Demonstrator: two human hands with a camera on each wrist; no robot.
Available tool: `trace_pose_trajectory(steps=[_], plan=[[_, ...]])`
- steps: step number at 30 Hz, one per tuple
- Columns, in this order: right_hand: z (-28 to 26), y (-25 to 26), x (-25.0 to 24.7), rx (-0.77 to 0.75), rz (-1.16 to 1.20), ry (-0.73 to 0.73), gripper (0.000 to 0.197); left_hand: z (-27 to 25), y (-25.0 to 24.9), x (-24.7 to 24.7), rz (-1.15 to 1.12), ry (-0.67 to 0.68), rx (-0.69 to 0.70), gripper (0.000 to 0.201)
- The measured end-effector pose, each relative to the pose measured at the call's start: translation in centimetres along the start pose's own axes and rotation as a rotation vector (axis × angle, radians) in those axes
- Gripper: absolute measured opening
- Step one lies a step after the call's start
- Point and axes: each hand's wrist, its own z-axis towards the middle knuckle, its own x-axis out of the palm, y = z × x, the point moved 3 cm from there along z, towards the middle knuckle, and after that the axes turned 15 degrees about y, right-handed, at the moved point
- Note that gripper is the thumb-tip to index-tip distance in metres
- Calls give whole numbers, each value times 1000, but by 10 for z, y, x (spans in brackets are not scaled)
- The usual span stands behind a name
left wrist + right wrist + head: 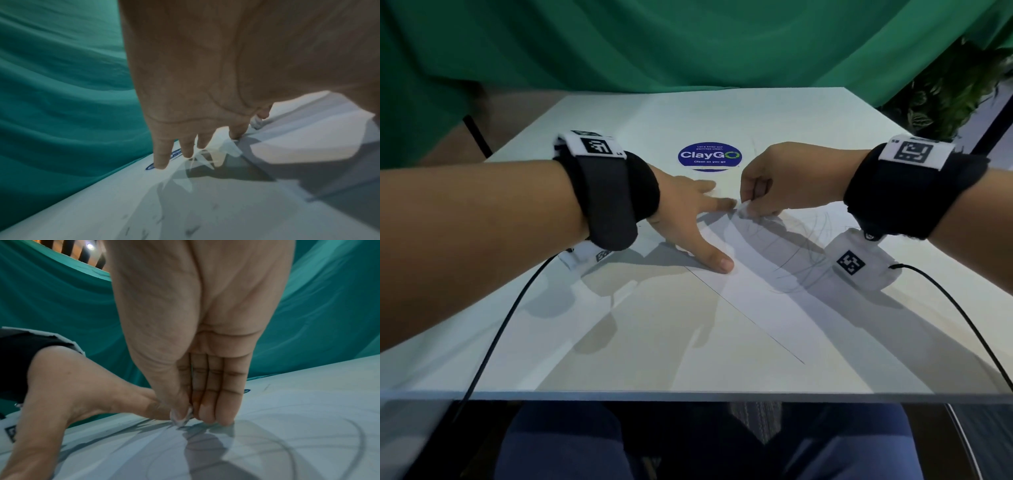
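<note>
A white sheet of paper (756,294) with pencil arcs lies skewed on the white table (602,342). My left hand (688,219) presses flat on the sheet's far left part, fingers straight and spread, index tip near the sheet's far corner. Close to its right, my right hand (774,185) pinches a small white piece (743,209), like an eraser, between thumb and fingers against the paper. The right wrist view shows this smudged white piece (182,417) at the thumb tip, touching the sheet (267,426). In the left wrist view my left hand (195,105) has its fingertips on the table.
A round blue ClayGo sticker (709,156) sits just beyond the hands. Green cloth (688,44) hangs behind the table and a leafy plant (955,96) stands at the far right. Black cables (493,342) run from both wrists over the table's near edge.
</note>
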Motion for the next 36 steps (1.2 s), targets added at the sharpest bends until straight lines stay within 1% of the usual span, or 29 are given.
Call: trace_pose_trajectory(steps=[2, 5, 7, 9, 11, 13, 14, 16, 18, 21, 23, 24, 26, 28, 30, 32, 33, 34, 36], plan=[[4, 2, -1, -3, 3, -15, 10, 4, 1, 3, -5, 41, -23, 130], [11, 3, -3, 13, -12, -63, 14, 7, 4, 6, 2, 63, -50, 131], [13, 10, 0, 12, -66, -92, 13, 9, 5, 7, -4, 74, -56, 133], [10, 21, 7, -37, -117, -59, 12, 10, 6, 6, -9, 81, -59, 135], [5, 32, 12, -85, -110, 28, 13, 11, 7, 6, -23, 92, -60, 137], [5, 30, 8, -73, -58, 82, 15, 10, 6, 6, -34, 104, -63, 134], [9, 23, 2, -45, -43, 67, 16, 10, 5, 5, -34, 104, -65, 132], [16, 12, -8, 19, -30, -7, 18, 7, 3, 5, -35, 102, -64, 130], [18, 11, -7, 33, -44, -39, 18, 6, 3, 5, -45, 97, -66, 129], [11, 27, 8, -39, -79, 73, 13, 8, 5, 6, -53, 109, -60, 136], [7, 30, 9, -61, -48, 131, 15, 9, 5, 5, -49, 120, -66, 138], [9, 27, 5, -43, -35, 112, 16, 8, 4, 4, -46, 118, -68, 136], [14, 16, -5, 21, -32, 21, 17, 7, 1, 3, -35, 108, -73, 131], [17, 15, -5, 35, -82, -40, 15, 6, 0, 3, -31, 102, -76, 130], [15, 25, 5, -13, -128, 11, 11, 8, 3, 4, -44, 110, -74, 134], [8, 34, 12, -60, -103, 108, 13, 8, 5, 5, -61, 123, -74, 138], [8, 32, 10, -61, -86, 129, 14, 9, 6, 5, -62, 125, -79, 137], [10, 27, 6, -40, -76, 110, 14, 9, 5, 4, -59, 125, -79, 136], [17, 11, -7, 32, -74, 14, 17, 8, 3, 2, -48, 119, -75, 136]])
